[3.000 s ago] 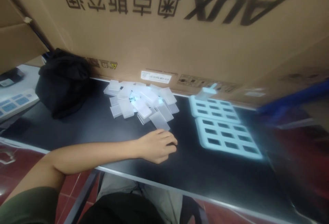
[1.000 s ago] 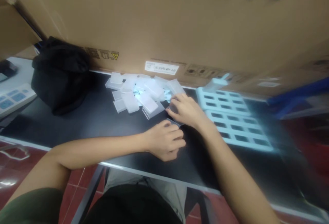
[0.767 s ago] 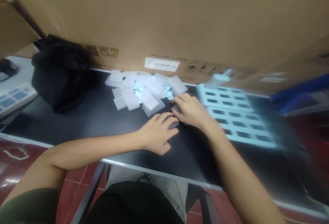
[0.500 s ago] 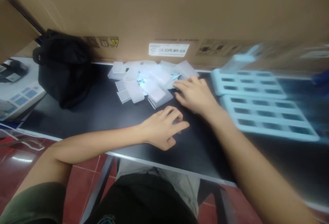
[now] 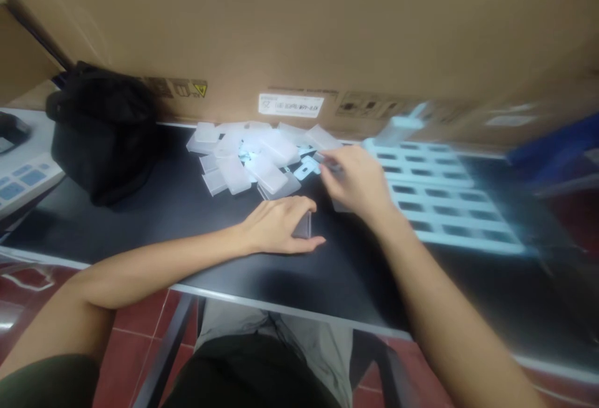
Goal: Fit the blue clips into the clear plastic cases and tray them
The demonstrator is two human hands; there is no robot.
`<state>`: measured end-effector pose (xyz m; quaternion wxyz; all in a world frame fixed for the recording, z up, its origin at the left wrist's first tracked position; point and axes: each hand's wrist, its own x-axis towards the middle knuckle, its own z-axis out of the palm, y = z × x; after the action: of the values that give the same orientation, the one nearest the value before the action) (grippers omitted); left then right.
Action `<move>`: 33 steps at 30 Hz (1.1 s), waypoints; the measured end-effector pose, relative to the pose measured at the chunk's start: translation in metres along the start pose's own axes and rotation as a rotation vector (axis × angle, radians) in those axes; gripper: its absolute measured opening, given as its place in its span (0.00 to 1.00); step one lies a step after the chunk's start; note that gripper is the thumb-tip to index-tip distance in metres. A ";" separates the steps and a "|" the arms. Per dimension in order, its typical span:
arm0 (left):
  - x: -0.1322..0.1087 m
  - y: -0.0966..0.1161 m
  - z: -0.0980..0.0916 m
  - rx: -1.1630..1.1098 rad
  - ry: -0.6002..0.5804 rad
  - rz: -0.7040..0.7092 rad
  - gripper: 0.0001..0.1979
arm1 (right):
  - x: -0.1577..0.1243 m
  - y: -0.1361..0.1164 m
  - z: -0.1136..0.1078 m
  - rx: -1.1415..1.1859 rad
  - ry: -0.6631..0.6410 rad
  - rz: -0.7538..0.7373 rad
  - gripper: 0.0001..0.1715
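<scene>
My left hand point(image 5: 278, 226) rests low over the black table, thumb and fingers closed around a small clear plastic case point(image 5: 303, 226), whose end shows between them. To its right, my right hand point(image 5: 358, 180) is curled in a pinch; blur hides what lies between its fingertips. Beside those fingertips is a light blue piece point(image 5: 306, 168) with a small opening in it. Left of it spreads a pile of translucent plastic cases point(image 5: 234, 174), overlapping, with more light blue bits among them. Part of a translucent flat piece point(image 5: 343, 207) shows under my right hand.
Two light blue trays point(image 5: 456, 213) with rectangular slots lie right of my right hand. A black bag point(image 5: 105, 133) stands at the left, beside a white box point(image 5: 32, 177). A large cardboard box point(image 5: 299, 27) walls off the back. Something blue point(image 5: 556, 149) is at far right.
My left hand has turned and closed, and a clear case now shows in it. My right hand has drawn back slightly from the pile and curled its fingers. The view has shifted right.
</scene>
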<state>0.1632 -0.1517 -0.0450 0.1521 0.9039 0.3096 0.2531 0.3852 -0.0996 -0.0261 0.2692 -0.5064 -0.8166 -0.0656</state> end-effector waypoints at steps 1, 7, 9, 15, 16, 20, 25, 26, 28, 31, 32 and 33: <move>0.000 0.000 0.000 0.008 0.003 0.004 0.26 | -0.001 -0.002 -0.001 0.016 -0.024 -0.020 0.21; 0.002 0.004 -0.001 0.046 0.097 0.145 0.11 | -0.001 -0.020 0.010 -0.088 -0.295 -0.111 0.24; 0.002 0.004 0.000 0.024 0.122 0.192 0.08 | -0.001 -0.022 0.013 -0.111 -0.318 -0.120 0.20; 0.005 -0.004 0.005 -0.094 0.336 0.240 0.15 | -0.001 -0.020 0.000 -0.048 -0.229 -0.126 0.18; 0.006 -0.006 0.006 -0.112 0.385 0.240 0.19 | -0.001 -0.021 -0.005 0.012 -0.154 -0.103 0.18; 0.007 -0.014 0.010 -0.204 0.504 0.271 0.30 | -0.005 -0.031 -0.032 0.502 0.108 0.095 0.16; 0.001 -0.022 0.016 -0.285 0.492 0.215 0.39 | -0.008 -0.055 -0.054 1.116 -0.077 0.258 0.21; 0.001 -0.024 0.017 -0.291 0.472 0.208 0.40 | -0.008 -0.058 -0.053 1.180 -0.136 0.273 0.22; 0.001 -0.027 0.017 -0.303 0.454 0.223 0.40 | -0.007 -0.064 -0.046 1.271 -0.192 0.310 0.24; 0.004 -0.029 0.012 -0.317 0.438 0.260 0.37 | -0.005 -0.066 -0.033 1.329 -0.206 0.373 0.26; 0.004 -0.028 0.010 -0.320 0.421 0.263 0.35 | -0.005 -0.066 -0.030 1.333 -0.225 0.387 0.26; 0.004 -0.028 0.007 -0.325 0.397 0.261 0.34 | -0.006 -0.065 -0.028 1.334 -0.260 0.394 0.27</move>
<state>0.1568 -0.1288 -0.0615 0.1974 0.8326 0.1696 0.4888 0.3418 -0.1459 0.0052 0.4294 -0.3756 -0.6012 0.5596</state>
